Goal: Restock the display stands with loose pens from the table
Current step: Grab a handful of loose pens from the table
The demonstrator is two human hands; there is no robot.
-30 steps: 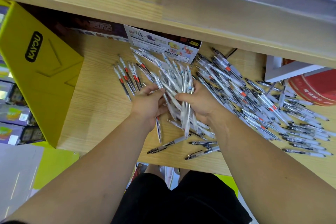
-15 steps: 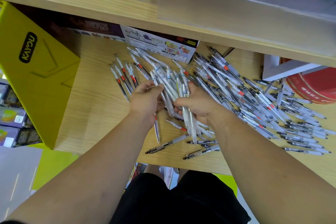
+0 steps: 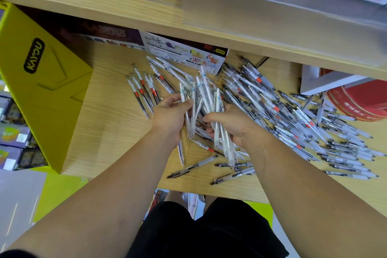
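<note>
One wood-grain counter (image 3: 109, 123) carries everything; a yellow cardboard box (image 3: 41, 94) stands on its left end. Loose pens (image 3: 293, 115), slim barrels of smooth clear and white plastic, sprawl over the right half. Your left grip (image 3: 169, 115) and right grip (image 3: 232, 123) both curl round one bundle (image 3: 201, 100) at the counter's middle. Holding it from two sides lines the barrels up, probably to square them for loading. Smooth barrels slip, so support the lower ends. No stand slot is visible.

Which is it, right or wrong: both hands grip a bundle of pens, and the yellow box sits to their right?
Wrong on one point. The head view shows the yellow box to their left, not right. The left hand and right hand do grip the bundle of pens.
</note>
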